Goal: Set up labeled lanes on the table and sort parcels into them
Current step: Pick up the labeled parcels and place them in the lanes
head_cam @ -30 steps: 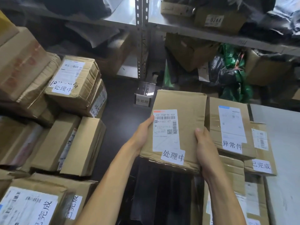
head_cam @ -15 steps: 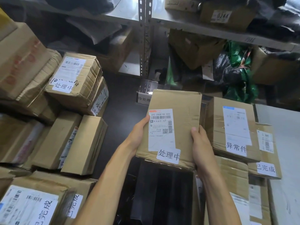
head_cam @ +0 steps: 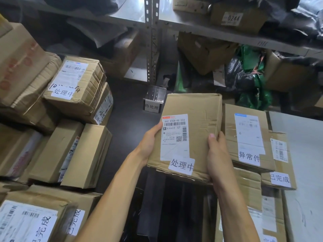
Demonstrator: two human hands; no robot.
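Left hand [head_cam: 150, 145] and right hand [head_cam: 218, 158] grip the parcel [head_cam: 201, 114] — tagged 处理中.

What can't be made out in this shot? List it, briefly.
Head view only.
The held parcel: underside hidden by itself; fingers of left hand and right hand hidden under it.
Its shipping label: small print too small.
The bottom-left parcel: cut off by frame edge.
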